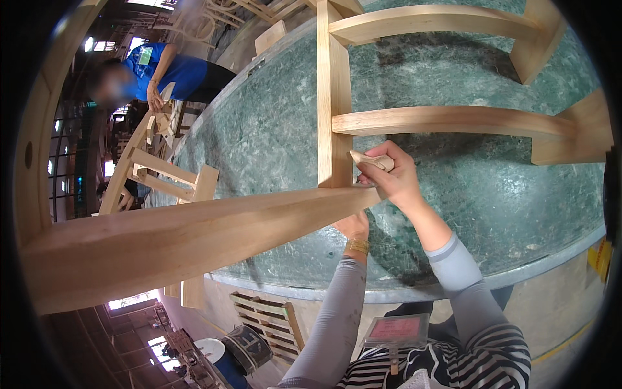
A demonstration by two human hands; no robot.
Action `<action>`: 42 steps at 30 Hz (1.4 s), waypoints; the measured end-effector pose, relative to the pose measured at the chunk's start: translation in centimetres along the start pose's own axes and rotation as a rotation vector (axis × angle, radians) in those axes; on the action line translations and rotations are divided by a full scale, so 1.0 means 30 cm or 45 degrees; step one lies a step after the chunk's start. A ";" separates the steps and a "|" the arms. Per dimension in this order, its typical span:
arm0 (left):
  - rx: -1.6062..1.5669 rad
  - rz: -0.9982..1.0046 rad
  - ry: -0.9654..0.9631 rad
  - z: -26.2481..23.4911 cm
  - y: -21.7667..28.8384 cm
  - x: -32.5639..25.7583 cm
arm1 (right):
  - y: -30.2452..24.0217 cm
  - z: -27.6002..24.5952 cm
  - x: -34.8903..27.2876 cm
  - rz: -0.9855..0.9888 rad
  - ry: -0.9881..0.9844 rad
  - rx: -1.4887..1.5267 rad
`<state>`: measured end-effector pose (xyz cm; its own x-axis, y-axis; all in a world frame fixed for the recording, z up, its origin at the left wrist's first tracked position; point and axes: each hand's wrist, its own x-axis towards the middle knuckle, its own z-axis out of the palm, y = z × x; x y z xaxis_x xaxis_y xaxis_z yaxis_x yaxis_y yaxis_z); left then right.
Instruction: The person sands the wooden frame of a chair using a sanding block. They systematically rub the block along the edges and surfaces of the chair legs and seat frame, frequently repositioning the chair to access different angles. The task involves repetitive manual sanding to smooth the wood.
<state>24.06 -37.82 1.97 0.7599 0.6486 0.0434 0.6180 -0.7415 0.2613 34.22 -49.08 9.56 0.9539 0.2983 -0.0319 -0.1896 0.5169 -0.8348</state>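
Observation:
A pale wooden chair-like frame stands on the green tabletop (pixel 272 129). Its long thick beam (pixel 194 233) runs from the lower left to a tapered end in front of me, where it meets an upright post (pixel 334 97). Pinched in my right hand (pixel 398 178) is a small beige pointed piece (pixel 376 160), its tip close to the post just above the joint; I cannot make out its exact kind. My left hand (pixel 353 225) is under the beam near the same joint, its fingers mostly hidden behind the wood.
Two curved rails (pixel 447 120) extend right from the post to other wooden parts. Another wooden frame (pixel 168 175) stands at the left, near a co-worker in a blue shirt (pixel 178 71). A pallet (pixel 265 324) and a blue drum (pixel 223 363) are on the floor beyond the table edge.

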 end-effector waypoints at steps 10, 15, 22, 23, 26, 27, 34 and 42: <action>0.120 -0.043 -0.105 -0.012 0.011 -0.001 | -0.012 0.030 0.094 -0.866 -0.003 -0.670; 0.169 -0.010 -0.103 0.008 -0.027 -0.003 | -0.003 0.044 0.115 -1.043 0.068 -0.799; 0.109 -0.007 -0.144 0.017 -0.036 -0.010 | 0.013 0.040 0.105 -1.025 0.086 -0.829; 0.106 -0.026 -0.170 0.016 -0.029 -0.009 | 0.013 0.037 0.112 -1.037 0.073 -0.847; 0.103 -0.010 -0.156 0.015 -0.023 -0.006 | 0.021 0.025 0.123 -1.041 0.055 -0.884; 0.074 0.009 -0.122 0.018 -0.031 -0.008 | 0.023 0.024 0.119 -1.018 0.052 -0.883; 0.069 0.026 -0.087 0.039 -0.054 -0.008 | 0.012 0.052 0.130 -1.088 0.071 -0.847; -0.016 0.015 -0.047 0.037 -0.051 -0.013 | 0.010 0.055 0.128 -1.104 0.079 -0.873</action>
<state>23.05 -37.14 0.50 0.7742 0.6329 0.0112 0.6064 -0.7467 0.2733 37.46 -46.46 10.09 0.7147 -0.0005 0.6994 0.6991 -0.0288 -0.7145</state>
